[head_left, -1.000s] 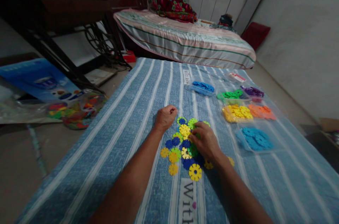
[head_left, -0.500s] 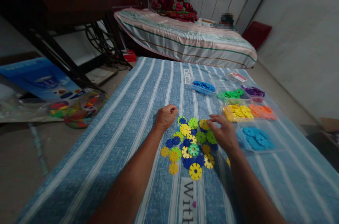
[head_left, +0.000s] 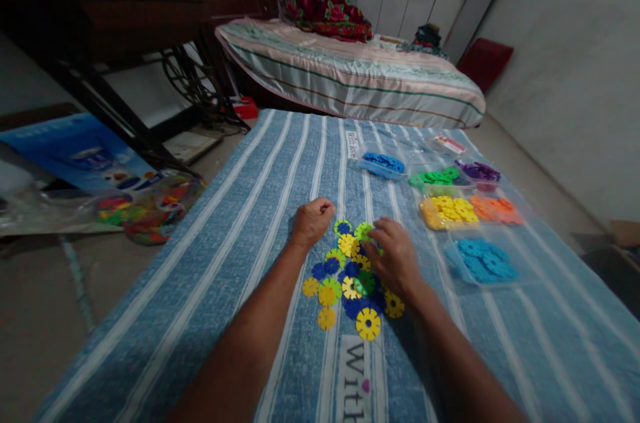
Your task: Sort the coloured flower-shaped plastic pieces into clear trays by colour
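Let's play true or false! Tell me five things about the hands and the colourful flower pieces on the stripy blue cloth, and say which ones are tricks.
1. The left hand is closed in a fist on the striped cloth. True.
2. The right hand lies on the cluster of flower discs. True.
3. Every disc in that cluster is red. False: they are yellow, green and blue.
4. The orange pieces lie to the left of the left hand. False: they lie far to the right, beside the yellow pieces.
5. A bed stands beyond the cloth. True.
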### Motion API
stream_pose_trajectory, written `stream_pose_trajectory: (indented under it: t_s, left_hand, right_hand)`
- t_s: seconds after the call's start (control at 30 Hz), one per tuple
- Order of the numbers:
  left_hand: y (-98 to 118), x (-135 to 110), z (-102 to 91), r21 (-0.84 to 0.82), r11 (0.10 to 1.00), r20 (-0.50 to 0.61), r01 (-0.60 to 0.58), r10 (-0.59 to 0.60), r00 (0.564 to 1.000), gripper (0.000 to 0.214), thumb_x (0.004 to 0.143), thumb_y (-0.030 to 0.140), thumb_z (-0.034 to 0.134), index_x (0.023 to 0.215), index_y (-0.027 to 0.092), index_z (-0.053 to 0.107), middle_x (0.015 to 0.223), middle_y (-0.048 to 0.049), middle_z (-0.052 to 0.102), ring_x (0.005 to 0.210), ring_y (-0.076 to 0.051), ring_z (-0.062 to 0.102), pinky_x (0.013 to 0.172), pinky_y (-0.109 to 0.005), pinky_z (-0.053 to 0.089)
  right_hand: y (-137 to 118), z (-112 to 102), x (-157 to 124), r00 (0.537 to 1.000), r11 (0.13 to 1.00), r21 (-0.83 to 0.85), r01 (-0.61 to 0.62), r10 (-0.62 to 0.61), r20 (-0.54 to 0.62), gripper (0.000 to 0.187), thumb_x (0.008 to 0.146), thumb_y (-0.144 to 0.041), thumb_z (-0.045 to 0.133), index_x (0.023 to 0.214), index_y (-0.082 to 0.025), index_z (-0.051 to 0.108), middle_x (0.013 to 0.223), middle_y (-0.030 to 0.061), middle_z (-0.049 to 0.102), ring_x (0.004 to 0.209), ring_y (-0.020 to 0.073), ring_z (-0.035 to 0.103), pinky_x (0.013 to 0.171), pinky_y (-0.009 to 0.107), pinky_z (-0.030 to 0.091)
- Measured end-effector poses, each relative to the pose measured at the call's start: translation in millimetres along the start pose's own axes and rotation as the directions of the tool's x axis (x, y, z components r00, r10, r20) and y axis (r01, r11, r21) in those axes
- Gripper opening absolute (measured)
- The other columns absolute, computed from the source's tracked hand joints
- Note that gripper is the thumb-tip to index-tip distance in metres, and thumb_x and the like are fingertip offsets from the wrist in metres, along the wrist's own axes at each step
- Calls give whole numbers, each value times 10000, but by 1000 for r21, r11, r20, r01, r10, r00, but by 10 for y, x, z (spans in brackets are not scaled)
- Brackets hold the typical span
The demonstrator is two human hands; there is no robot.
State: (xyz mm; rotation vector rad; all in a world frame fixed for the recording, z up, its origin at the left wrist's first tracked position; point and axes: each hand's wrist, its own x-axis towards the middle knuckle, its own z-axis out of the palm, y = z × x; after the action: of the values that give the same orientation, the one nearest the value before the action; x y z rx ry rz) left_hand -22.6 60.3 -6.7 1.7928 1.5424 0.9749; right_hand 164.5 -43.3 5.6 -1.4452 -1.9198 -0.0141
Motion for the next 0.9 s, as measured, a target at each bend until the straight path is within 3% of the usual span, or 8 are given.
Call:
stream_pose_trajectory:
  t_s: [0.13,0.23,0.47,0.6,0.8,0.9]
  left_hand:
    - [3,2,-1,9,1000,-4,-2,2,1000,184,785,355,538,778,223,665,677,5,667,717,-163,656,633,-222,477]
    - [6,4,3,8,1000,-6,4,-4,1000,177,786,350,537,776,224,661,666,8,662,706,-160,653,631,-221,475]
    - [21,-7,0,-5,1000,-3,10,-10,1000,171,783,350,539,757,223,651,653,11,654,694,-156,645,621,-217,464]
    - [4,2,4,-11,1000,-2,7,-7,1000,167,787,347,542,763,226,654,651,11,653,698,-158,648,624,-219,465]
    - [-5,4,8,-5,1000,3,6,-6,1000,171,791,344,540,755,221,652,653,11,657,705,-159,654,623,-218,467]
    - [-2,2,4,-3,1000,5,0,0,1000,172,789,344,543,754,218,655,662,8,662,704,-158,653,623,-217,468]
  right_hand:
    - [-131,114,7,979,999,-40,9,-1,205,167,860,-285,641,985,-186,692,1158,151,640,1259,331,485,1024,498,438]
    - [-144,136,4,964,998,-70,3,16,266,203,853,-303,657,1016,-185,685,1176,153,627,1273,340,463,1023,513,435]
    - [-109,186,-48,981,999,25,-27,21,192,222,831,-277,668,1032,-182,678,1151,145,644,1225,307,505,1030,487,435]
    - [-72,159,-41,988,990,124,-67,49,147,71,792,-197,652,858,-200,677,1058,113,666,1091,265,583,968,422,478]
    - [-21,11,-29,984,964,220,-151,127,122,103,831,-239,613,735,-225,647,986,80,684,995,228,630,897,377,505]
    - [114,-161,37,989,967,208,-148,143,36,139,849,-293,599,734,-228,642,985,86,693,975,230,643,884,384,509]
